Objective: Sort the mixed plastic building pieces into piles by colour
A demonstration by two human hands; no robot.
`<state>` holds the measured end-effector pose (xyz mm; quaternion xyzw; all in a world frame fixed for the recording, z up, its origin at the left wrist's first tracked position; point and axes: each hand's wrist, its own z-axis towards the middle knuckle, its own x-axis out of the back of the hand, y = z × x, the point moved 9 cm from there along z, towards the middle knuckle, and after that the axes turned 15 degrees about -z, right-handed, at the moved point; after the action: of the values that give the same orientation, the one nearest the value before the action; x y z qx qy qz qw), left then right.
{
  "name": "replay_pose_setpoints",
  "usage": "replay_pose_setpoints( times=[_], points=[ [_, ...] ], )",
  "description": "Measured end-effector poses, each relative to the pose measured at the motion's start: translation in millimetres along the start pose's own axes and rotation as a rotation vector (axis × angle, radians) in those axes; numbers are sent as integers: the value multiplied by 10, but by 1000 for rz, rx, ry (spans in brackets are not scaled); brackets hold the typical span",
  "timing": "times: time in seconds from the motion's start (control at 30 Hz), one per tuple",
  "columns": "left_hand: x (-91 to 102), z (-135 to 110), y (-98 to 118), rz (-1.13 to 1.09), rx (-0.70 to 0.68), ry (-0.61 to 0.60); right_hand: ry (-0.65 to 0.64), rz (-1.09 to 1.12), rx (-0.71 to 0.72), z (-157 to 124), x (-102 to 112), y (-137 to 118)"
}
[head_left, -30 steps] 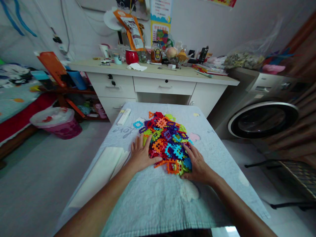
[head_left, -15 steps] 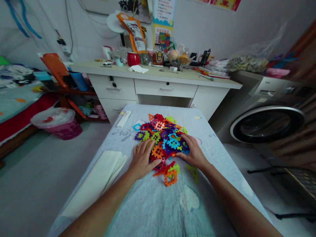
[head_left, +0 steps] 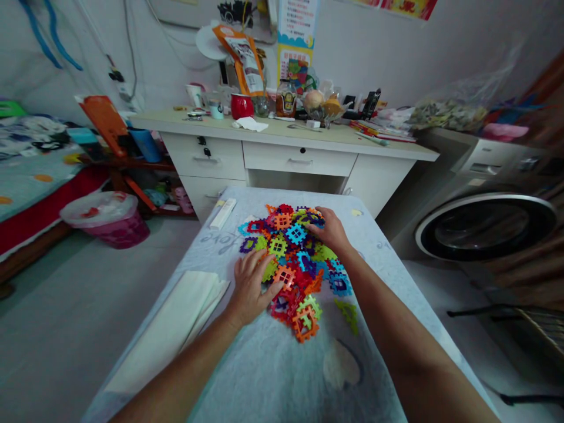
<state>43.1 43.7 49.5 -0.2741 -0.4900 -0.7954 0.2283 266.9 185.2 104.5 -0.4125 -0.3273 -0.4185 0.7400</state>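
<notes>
A pile of plastic interlocking building pieces [head_left: 296,234] in orange, red, blue, purple and lime green is heaped on the cloth-covered table [head_left: 211,364]. My left hand [head_left: 252,286] lies against the pile's near left side, its fingers spread, the thumb by an orange square piece [head_left: 284,278]. At the far right of the heap, my right hand [head_left: 331,232] reaches over the pieces with thumb and fingers apart. Its fingertips touch the pile, and I see no piece held. A lime-green triangular piece [head_left: 349,316] lies apart on the right, and an orange square piece [head_left: 305,323] sits at the near end.
A folded white cloth [head_left: 176,320] lies along the table's left side. Behind it is a white remote-like object [head_left: 223,214]. Beyond the table stands a cluttered desk [head_left: 282,132]. A washing machine [head_left: 480,194] is at the right, a pink bin [head_left: 115,226] at the left.
My right hand has moved away from me to the far right of the pile, and pieces there have shifted and spread, uncovering blue ones on the right. My left hand has barely moved.
</notes>
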Motion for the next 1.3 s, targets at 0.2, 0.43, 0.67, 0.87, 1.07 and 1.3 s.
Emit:
replay_pose_setpoints(
  times=[0.2, 0.43, 0.67, 0.87, 1.07, 1.3],
  points=[
    [280, 474, -96, -11, 36, 178, 131, 36, -215, -216, 90, 600],
    [143, 1474, -609, -21, 236, 70, 18, 138, -291, -496, -207, 916],
    [-148, 2285, -909, -161, 285, -102, -95, 166, -180, -460, -396, 792],
    [-494, 2509, -865, -223, 256, -281, -144, 168, -150, -461, -407, 782],
    [-665, 2385, -796, -245, 292, -415, -159, 181, -159, -466, -414, 782],
    [-499, 1958, -376, -392, 299, -474, -196, 245, -167, -445, -456, 779]
  ],
)
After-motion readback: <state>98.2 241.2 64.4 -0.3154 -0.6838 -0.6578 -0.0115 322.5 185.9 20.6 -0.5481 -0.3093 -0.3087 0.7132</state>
